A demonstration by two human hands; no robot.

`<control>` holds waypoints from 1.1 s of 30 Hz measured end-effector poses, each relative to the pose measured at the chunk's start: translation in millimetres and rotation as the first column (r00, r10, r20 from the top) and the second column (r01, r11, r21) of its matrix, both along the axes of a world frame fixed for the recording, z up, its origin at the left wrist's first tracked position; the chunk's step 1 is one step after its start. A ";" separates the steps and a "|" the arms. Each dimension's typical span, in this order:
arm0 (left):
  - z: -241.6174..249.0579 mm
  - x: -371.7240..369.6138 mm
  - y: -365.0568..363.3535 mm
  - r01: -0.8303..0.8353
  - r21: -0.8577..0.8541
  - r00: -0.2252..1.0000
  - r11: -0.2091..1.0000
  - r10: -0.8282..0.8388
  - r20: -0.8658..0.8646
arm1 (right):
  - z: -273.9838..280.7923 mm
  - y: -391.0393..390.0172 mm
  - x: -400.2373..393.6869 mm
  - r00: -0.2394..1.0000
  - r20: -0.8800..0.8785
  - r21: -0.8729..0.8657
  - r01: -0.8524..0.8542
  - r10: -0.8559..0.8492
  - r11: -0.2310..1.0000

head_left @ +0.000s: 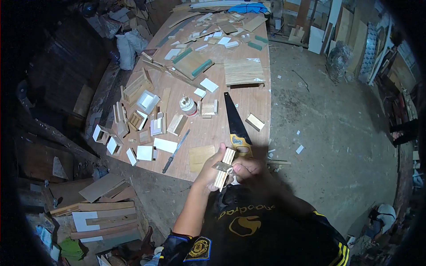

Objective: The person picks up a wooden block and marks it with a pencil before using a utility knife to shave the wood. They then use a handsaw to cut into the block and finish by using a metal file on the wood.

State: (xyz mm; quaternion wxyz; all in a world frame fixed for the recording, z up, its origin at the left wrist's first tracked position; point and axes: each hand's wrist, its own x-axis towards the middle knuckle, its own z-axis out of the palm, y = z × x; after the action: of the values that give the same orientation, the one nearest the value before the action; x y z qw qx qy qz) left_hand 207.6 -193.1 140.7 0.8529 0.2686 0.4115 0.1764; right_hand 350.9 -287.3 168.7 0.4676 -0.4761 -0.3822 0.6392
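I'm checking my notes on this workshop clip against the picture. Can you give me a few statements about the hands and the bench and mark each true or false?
1. The left hand holds a small block of stacked wooden strips. True.
2. The handsaw lies on the floor. False: it lies on the plywood bench, its handle toward the person.
3. A small metal piece sits against the block, where the right hand meets it. True.
4. The jar stands in the person's hand. False: it stands on the bench among small wooden boxes.
5. A long file lies on the bench left of the saw. True.
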 end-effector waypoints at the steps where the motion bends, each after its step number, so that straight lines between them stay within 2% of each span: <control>1: 6.6 -8.1 0.2 0.101 -0.010 0.994 0.995 -0.101 0.039 | -32.2 -0.2 1.7 0.963 0.232 0.295 0.061 -0.134 0.953; 2: 1.4 -14.3 -2.0 0.098 -0.012 0.995 0.995 -0.098 0.036 | -50.0 -1.6 3.3 0.860 0.397 0.569 0.043 -0.320 0.821; 3: -8.7 -20.7 -6.2 0.148 0.278 0.989 0.949 -0.136 -0.063 | -7.3 -2.0 11.0 0.940 -0.128 0.298 0.340 -0.315 0.892; 4: -15.7 -27.4 -10.4 0.215 0.538 0.975 0.815 -0.146 -0.168 | -22.6 14.2 35.6 0.766 0.523 0.112 0.374 -0.374 0.921; 5: -17.9 -40.6 -12.8 0.236 0.419 0.953 0.877 -0.125 -0.276 | -30.0 -3.5 44.4 0.647 -0.307 0.255 0.762 -0.698 0.595; 6: -16.1 -45.0 -12.9 0.242 0.416 0.951 0.877 -0.128 -0.282 | -17.4 -8.3 66.2 0.680 -0.208 0.263 0.732 -0.704 0.629; 7: -12.2 -50.9 -14.2 0.067 0.394 0.962 0.916 0.046 -0.270 | -7.9 -10.4 87.2 0.709 -0.109 0.262 0.697 -0.697 0.668; 8: -9.4 -57.0 -14.0 -0.114 0.375 0.939 0.920 0.223 -0.261 | 8.6 -8.4 83.8 0.721 -0.168 0.271 0.689 -0.672 0.672; 9: -11.7 -60.4 -7.8 -0.207 0.430 0.948 0.879 0.289 -0.136 | 7.8 -8.3 81.2 0.735 -0.164 0.291 0.674 -0.658 0.679; 10: -10.5 -62.5 -5.0 -0.206 0.434 0.946 0.877 0.291 -0.140 | 7.1 -8.7 79.2 0.746 -0.157 0.314 0.659 -0.647 0.684; 12: -2.0 -58.8 -1.6 -0.392 0.439 0.919 0.809 0.363 0.152 | 2.2 -6.4 60.4 0.737 -0.293 0.209 0.671 -0.609 0.712; 13: 3.8 -56.3 -1.8 -0.471 0.396 0.882 0.788 0.417 0.220 | 2.5 -2.2 40.4 0.690 -0.156 0.172 0.724 -0.707 0.668; 14: 4.5 -56.4 -1.3 -0.464 0.398 0.886 0.792 0.405 0.227 | -1.4 -0.5 30.5 0.682 -0.156 0.179 0.731 -0.715 0.658; 16: 4.9 -60.5 -2.1 -0.446 0.471 0.894 0.761 0.351 0.280 | -10.0 0.7 14.9 0.869 -0.078 0.222 0.492 -0.488 0.842; 17: 8.2 -61.4 -2.1 -0.453 0.450 0.891 0.770 0.366 0.270 | -9.9 1.2 7.6 0.864 -0.078 0.219 0.502 -0.498 0.836; 18: 4.4 -65.4 -1.2 -0.444 0.450 0.895 0.774 0.357 0.269 | -9.1 2.9 0.6 0.842 0.226 0.280 0.425 -0.489 0.861; 19: -2.3 -71.1 0.3 -0.446 0.503 0.895 0.740 0.376 0.241 | -7.3 7.0 -6.2 0.731 0.508 0.316 0.334 -0.456 0.888; 23: 3.9 -82.2 11.5 -0.461 0.616 0.885 0.638 0.382 0.267 | 15.2 26.5 -31.9 0.651 0.538 0.442 0.324 -0.536 0.836; 26: 14.1 -97.1 22.3 -0.421 0.694 0.900 0.585 0.364 0.239 | 15.8 39.4 -46.5 0.462 0.576 0.636 0.266 -0.675 0.725; 27: 17.6 -99.3 26.4 -0.420 0.691 0.902 0.589 0.356 0.245 | 19.6 44.6 -53.7 0.499 0.536 0.608 0.331 -0.681 0.722; 29: 24.7 -100.6 35.5 -0.592 0.416 0.795 0.690 0.416 0.441 | 23.9 50.8 -62.0 0.459 0.537 0.664 0.287 -0.707 0.691; 30: 27.5 -102.7 40.6 -0.590 0.410 0.795 0.696 0.411 0.446 | 25.0 53.7 -66.2 0.431 0.531 0.715 0.234 -0.729 0.659; 31: 29.9 -105.3 45.9 -0.598 0.354 0.791 0.719 0.457 0.407 | 11.1 54.1 -70.6 0.446 0.452 0.733 0.307 -0.772 0.607; 32: 32.7 -107.5 51.6 -0.607 0.299 0.786 0.736 0.501 0.363 | 9.5 53.6 -76.3 0.442 0.456 0.734 0.304 -0.773 0.607; 33: 36.5 -106.2 56.3 -0.611 0.305 0.792 0.731 0.553 0.260 | 11.2 54.4 -81.9 0.390 0.481 0.792 0.191 -0.785 0.580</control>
State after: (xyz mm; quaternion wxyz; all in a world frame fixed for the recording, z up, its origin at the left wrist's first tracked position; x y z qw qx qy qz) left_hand 101.3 -136.8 177.2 0.7156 0.2688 0.3673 0.5298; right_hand 268.9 -232.9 179.9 0.5463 -0.6206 -0.5625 0.0000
